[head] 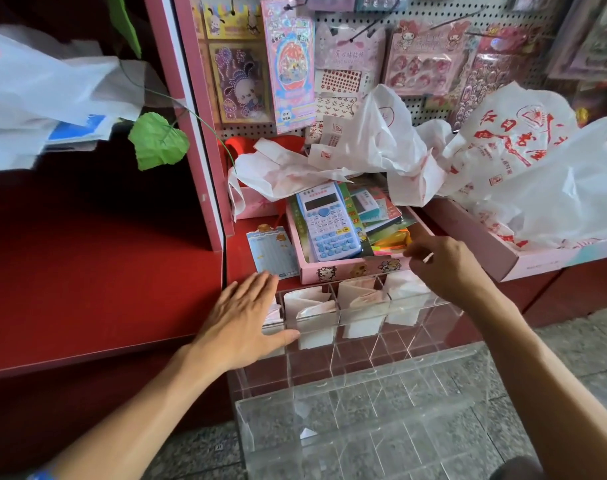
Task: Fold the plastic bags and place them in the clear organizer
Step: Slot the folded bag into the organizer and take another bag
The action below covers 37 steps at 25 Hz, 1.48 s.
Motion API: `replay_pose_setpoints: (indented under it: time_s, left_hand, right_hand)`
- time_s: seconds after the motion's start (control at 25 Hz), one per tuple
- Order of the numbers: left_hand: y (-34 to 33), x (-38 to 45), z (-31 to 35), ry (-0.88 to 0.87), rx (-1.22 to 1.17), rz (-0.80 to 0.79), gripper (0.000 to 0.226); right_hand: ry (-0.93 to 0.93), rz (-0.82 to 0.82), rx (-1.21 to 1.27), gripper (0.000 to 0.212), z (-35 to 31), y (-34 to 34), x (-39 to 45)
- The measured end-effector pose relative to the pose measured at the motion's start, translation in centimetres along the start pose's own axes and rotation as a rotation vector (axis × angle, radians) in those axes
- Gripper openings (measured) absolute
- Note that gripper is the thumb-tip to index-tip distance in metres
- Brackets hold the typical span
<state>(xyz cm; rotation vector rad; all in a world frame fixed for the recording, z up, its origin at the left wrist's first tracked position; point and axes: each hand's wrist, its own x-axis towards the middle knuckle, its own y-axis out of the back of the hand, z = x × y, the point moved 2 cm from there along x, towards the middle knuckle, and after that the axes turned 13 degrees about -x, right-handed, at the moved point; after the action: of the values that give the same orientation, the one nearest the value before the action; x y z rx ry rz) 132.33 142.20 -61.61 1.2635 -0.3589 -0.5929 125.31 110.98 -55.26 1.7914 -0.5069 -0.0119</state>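
Your left hand lies flat and open, fingers spread, on the left end of the clear organizer, thumb along its front wall, gripping nothing. Your right hand hangs over the organizer's right end, fingers loosely curled toward the pink tray; you cannot tell from here whether anything is pinched between them.

The organizer sits at the front edge of the red counter, its near rows jutting out over the stone floor. Folded bags fill the back row of compartments, just behind your left fingertips and under your right wrist; the rows nearer you show only bare dividers.

Touching the organizer's back wall is the pink tray, which holds a blue calculator and a stack of packets. A small blue card lies on the counter just left of the tray. Loose white bags with red print are heaped behind and to the right, spilling across a larger pink box whose corner reaches close to your right hand.

To the left of your left hand the counter runs open and wide. A pink frame edges the pegboard of stickers behind.
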Motion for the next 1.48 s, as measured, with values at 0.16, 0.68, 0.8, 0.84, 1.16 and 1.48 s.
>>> replay_pose_setpoints:
  time_s: [0.16,0.68,0.8,0.84,1.16,1.48]
  left_hand:
    - [0.7,-0.4,-0.2,-0.021,-0.192,0.031,0.113]
    - [2.4,-3.8,-5.3,0.105,-0.288,0.017,0.086]
    - [2.5,-4.0,-5.6,0.100,-0.360,0.001,0.092]
    - [2.6,-4.0,-5.7,0.097,-0.361,-0.004,0.093]
    - [2.6,-3.7,-5.7,0.096,-0.342,-0.009,0.095]
    - [3.1,-2.7,-5.3,0.130,-0.561,0.087,0.096]
  right_hand:
    - [0.056,0.171,0.081,0.024,-5.1,-0.5,1.7]
    - [0.009,0.046,-0.149,0.063,-9.0,-3.4,8.8]
    - [0.062,0.008,-0.124,0.071,-9.8,-4.1,9.2]
    - [0.070,0.024,-0.105,0.072,-10.1,-4.1,9.2]
    - [0.200,0.187,-0.045,0.047,-12.9,-2.3,6.7]
    - [0.458,-0.200,-0.011,0.037,-16.8,0.6,0.3]
